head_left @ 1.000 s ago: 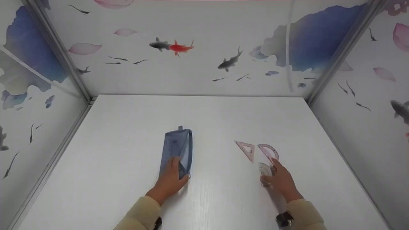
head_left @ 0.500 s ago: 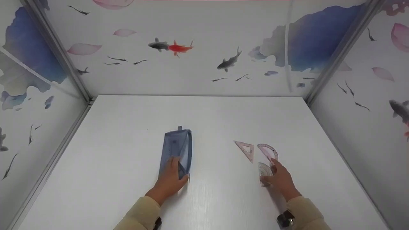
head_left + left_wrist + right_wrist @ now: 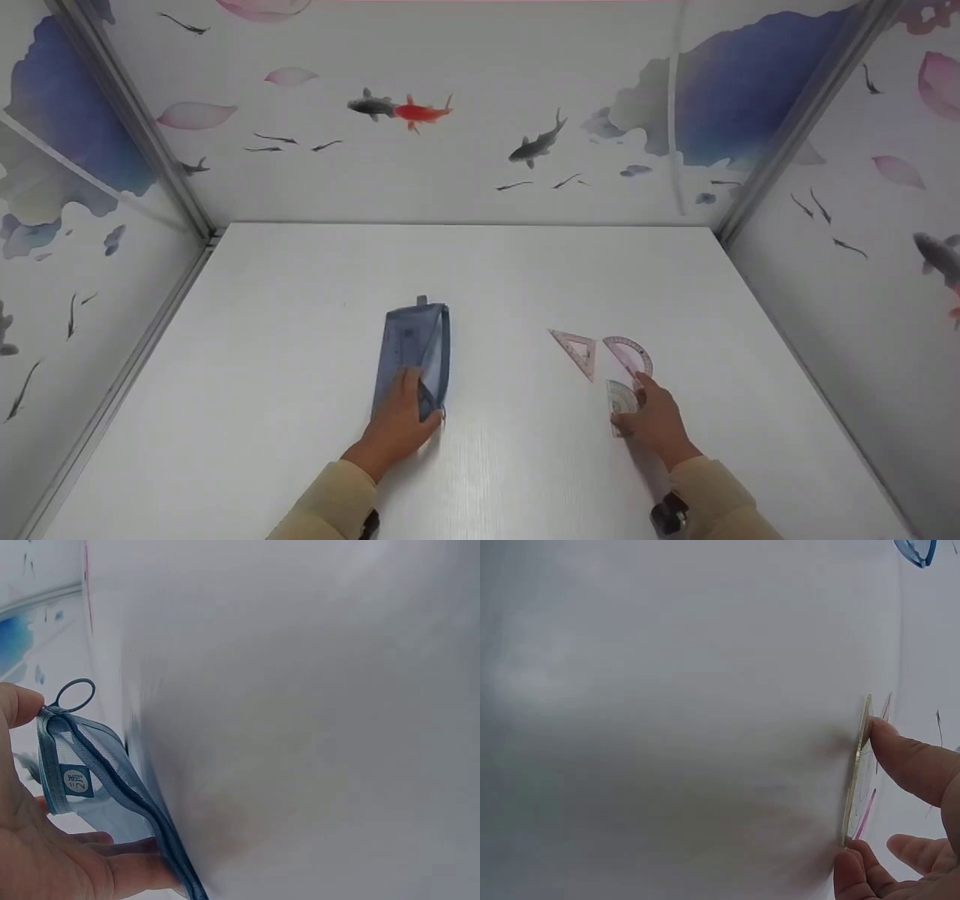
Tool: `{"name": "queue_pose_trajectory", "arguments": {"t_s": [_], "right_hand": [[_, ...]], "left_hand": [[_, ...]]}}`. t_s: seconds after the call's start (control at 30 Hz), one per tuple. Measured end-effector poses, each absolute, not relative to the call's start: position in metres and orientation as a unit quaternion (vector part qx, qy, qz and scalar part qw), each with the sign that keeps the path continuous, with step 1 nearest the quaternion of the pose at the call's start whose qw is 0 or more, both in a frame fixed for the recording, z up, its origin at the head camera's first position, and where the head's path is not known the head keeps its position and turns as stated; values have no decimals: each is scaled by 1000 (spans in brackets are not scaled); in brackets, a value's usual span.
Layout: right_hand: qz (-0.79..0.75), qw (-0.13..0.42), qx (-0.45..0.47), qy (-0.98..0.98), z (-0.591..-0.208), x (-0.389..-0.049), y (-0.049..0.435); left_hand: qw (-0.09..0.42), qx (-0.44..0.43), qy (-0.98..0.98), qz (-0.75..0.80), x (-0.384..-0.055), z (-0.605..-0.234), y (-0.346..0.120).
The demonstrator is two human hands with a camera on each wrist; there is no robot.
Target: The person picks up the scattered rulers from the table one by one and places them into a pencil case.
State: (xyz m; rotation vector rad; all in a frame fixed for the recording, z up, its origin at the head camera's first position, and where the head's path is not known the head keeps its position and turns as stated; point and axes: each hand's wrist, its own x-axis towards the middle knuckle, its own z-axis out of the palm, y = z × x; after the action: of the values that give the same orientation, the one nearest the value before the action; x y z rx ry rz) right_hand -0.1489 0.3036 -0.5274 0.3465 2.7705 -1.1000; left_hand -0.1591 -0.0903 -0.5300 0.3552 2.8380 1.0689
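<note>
A blue mesh zip pouch (image 3: 409, 337) lies lengthwise on the table, its zipped side facing right. My left hand (image 3: 399, 421) holds its near end; in the left wrist view the thumb is at the zip end by a loop and the fingers lie along the pouch (image 3: 127, 791). Over on the right, a clear protractor (image 3: 619, 399) is pinched at its two ends between thumb and fingers of my right hand (image 3: 660, 421). Just beyond it lies a pink protractor (image 3: 627, 355), close to my right fingertips. To its left is a pink set square (image 3: 592, 361).
The white table (image 3: 495, 285) is bounded by patterned panels at the back and both sides. Metal posts (image 3: 187, 180) stand at the corners. A black wrist device (image 3: 667, 516) sits below the right sleeve.
Both hands keep their places on the pouch and the clear protractor. The pouch, pink protractor and set square lie as before.
</note>
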Motion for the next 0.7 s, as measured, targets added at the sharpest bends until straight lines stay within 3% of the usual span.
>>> {"name": "queue_pose_trajectory", "arguments": {"t_s": [0.7], "right_hand": [[-357, 66, 115, 925, -532, -155, 303]], "left_hand": [[54, 108, 926, 359, -159, -528, -90]]}}
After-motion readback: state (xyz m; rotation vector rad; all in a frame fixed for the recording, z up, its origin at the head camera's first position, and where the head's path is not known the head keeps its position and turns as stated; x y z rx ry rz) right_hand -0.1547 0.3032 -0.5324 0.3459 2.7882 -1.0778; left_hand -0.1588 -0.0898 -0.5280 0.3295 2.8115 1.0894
